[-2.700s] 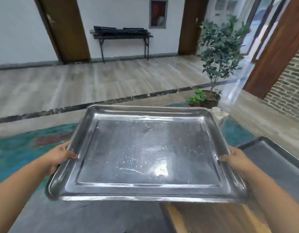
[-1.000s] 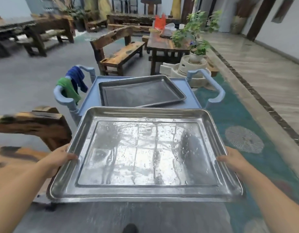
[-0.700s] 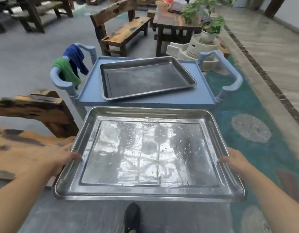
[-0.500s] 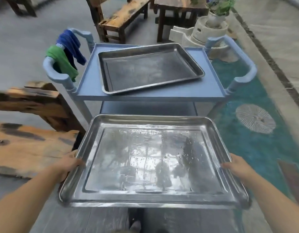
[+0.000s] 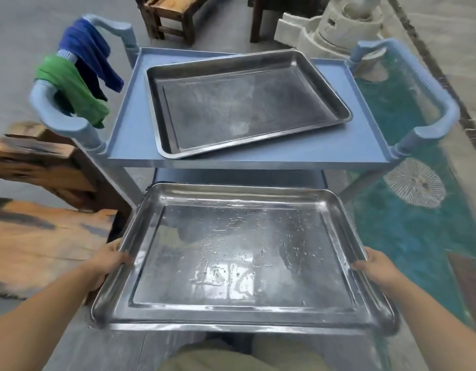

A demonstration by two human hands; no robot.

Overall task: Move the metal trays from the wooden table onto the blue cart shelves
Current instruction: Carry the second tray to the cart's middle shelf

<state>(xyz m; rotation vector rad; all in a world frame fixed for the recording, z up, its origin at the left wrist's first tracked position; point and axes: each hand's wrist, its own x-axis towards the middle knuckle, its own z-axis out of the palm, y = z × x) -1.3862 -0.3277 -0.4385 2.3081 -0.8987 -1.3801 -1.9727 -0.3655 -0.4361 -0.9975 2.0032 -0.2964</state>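
Observation:
I hold a shiny metal tray level in front of me, below the height of the blue cart's top shelf. My left hand grips the tray's left rim and my right hand grips its right rim. The tray's far edge sits just at the opening under the top shelf, where a lower shelf shows as a thin blue strip. A second, duller metal tray lies slightly skewed on the top shelf.
Green and blue cloths hang on the cart's left handle; the right handle is bare. A rough wooden bench is close on my left. A teal rug lies to the right, with wooden furniture and a stone millstone beyond the cart.
I turned from the hall toward the cart, stepped up to it and lowered the held tray from top-shelf height to below it. My view tilted down; both hands kept their grip.

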